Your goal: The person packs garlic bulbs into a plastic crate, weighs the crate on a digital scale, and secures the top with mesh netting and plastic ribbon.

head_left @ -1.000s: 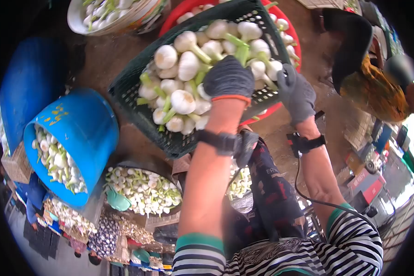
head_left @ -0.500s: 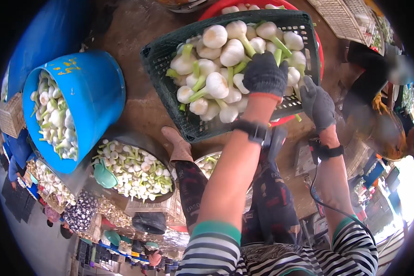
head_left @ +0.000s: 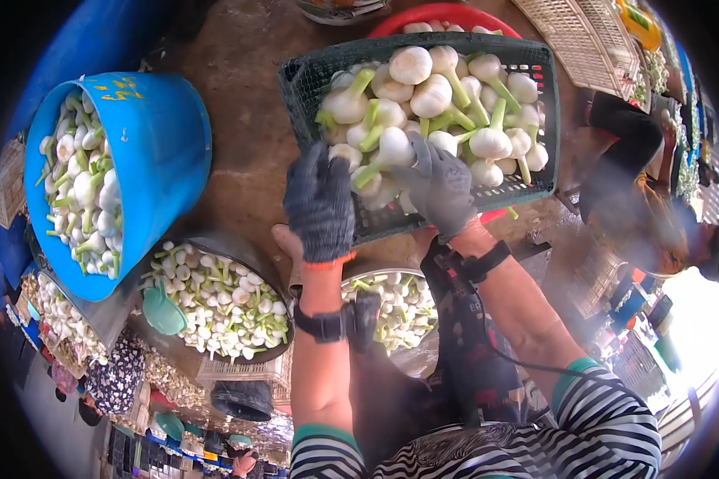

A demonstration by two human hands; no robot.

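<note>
A dark green plastic crate (head_left: 299, 100) full of white garlic bulbs with green stems is in front of me. My right hand (head_left: 439, 185), in a grey glove, reaches over the crate's near edge. Its fingers are closed about the right side of a garlic bulb (head_left: 395, 147), whose stem points down and left. At the crate's near left corner is my left hand (head_left: 319, 206), in a dark knitted glove with an orange cuff. Its back faces me and it is blurred; whether anything is in its fingers is hidden.
A red tub (head_left: 435, 14) shows under and behind the crate. To the left stands a blue barrel (head_left: 164, 152) of garlic. Below it lie a black basin (head_left: 272, 275) with a green scoop (head_left: 164, 310) and a metal basin (head_left: 423, 279), both holding garlic. Another person (head_left: 623, 172) sits at right.
My left hand has moved from among the bulbs to the crate's near left corner. My right hand has gone from the crate's right edge to the bulbs near its middle. The view has shifted slightly.
</note>
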